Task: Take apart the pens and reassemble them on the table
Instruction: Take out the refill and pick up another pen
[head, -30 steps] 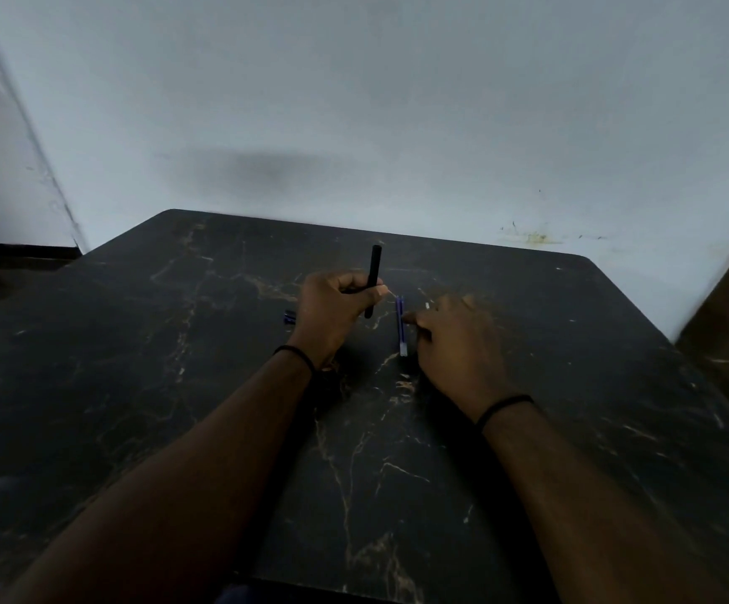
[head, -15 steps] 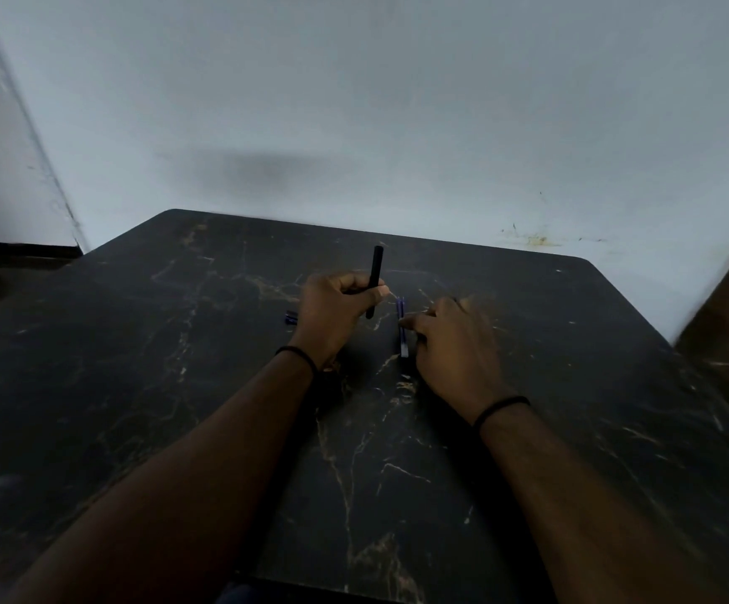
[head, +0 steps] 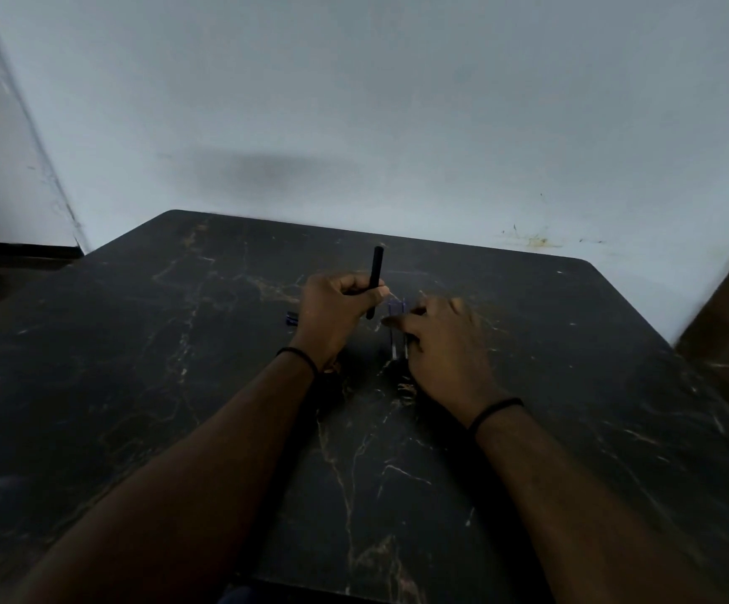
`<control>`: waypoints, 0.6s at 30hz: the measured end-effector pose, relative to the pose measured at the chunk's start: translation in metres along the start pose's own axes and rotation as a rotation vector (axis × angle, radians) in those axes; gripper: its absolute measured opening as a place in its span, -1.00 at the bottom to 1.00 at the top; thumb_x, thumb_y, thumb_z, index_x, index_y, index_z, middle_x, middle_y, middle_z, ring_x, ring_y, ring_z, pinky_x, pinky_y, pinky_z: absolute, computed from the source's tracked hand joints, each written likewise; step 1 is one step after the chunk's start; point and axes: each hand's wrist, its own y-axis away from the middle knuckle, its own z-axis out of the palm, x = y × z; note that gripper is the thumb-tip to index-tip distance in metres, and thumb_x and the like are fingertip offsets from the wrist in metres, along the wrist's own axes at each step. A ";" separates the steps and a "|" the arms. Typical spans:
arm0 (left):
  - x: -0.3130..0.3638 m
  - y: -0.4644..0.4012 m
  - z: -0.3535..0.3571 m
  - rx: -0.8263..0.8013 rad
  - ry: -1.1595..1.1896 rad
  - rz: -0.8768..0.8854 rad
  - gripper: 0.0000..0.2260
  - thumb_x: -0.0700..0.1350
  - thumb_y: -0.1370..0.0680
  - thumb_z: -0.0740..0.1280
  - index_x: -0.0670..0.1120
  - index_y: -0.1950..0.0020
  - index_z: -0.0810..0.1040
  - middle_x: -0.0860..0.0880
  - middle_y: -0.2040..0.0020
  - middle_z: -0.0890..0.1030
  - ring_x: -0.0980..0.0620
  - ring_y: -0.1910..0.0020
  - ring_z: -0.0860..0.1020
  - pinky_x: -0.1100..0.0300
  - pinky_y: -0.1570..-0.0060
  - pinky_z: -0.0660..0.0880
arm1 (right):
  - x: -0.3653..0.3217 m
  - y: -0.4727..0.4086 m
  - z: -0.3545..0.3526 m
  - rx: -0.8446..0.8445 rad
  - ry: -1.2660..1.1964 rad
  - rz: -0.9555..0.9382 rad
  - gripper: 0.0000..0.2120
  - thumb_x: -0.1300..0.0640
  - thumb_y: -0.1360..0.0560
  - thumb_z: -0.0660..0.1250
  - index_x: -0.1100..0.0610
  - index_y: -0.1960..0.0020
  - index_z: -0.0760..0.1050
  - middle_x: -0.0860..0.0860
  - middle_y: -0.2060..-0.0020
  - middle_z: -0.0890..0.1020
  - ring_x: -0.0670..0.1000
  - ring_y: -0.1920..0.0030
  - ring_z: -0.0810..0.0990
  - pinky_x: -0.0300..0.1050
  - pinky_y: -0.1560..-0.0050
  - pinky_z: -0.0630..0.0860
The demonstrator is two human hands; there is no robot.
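— What is lying nearest on the bench [head: 397, 494]?

— Two bare forearms are reaching out over the dark marbled top, each wearing a thin black band at the wrist.

— And the right hand [head: 443, 348]?

— It is resting palm down, fingers curling onto a blurred purple-and-clear pen part [head: 396, 324] that is lying on the bench; whether that grip is actually closing on it, I cannot tell.

— The left hand [head: 332, 313]?

— Its grip is clenching around a black pen barrel [head: 374, 281], which is standing nearly upright above the fist. A small dark-blue piece [head: 291, 318] is lying just left of that hand.

— Beyond?

— A pale wall [head: 397, 102] is rising behind the bench's far edge.
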 end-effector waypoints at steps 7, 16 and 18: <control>-0.004 -0.002 0.001 0.004 -0.002 -0.009 -0.94 -0.22 -0.45 0.49 -0.06 0.14 0.68 -0.03 0.18 0.71 0.01 0.15 0.67 0.20 0.07 0.63 | -0.002 -0.001 0.002 -0.031 0.077 0.045 -0.74 -0.01 -0.59 0.21 -0.06 -0.20 0.60 0.03 -0.15 0.52 0.14 -0.19 0.38 0.05 -0.21 0.35; -0.006 -0.005 0.001 0.021 -0.010 -0.002 -0.97 -0.23 -0.44 0.49 -0.13 0.16 0.69 -0.01 0.19 0.70 0.11 0.19 0.66 0.32 0.16 0.59 | -0.026 -0.004 0.005 0.024 0.048 -0.014 -0.70 -0.07 -0.59 0.19 0.00 0.06 0.67 -0.02 0.08 0.66 0.12 -0.10 0.46 0.01 -0.13 0.24; -0.007 -0.006 0.000 0.027 -0.009 0.004 -0.96 -0.23 -0.44 0.50 -0.12 0.14 0.69 0.01 0.19 0.70 0.15 0.21 0.65 0.35 0.19 0.56 | -0.029 -0.003 0.005 0.026 0.052 -0.047 -0.72 -0.04 -0.58 0.21 0.01 0.09 0.67 -0.02 0.13 0.68 0.12 -0.07 0.48 0.02 -0.10 0.28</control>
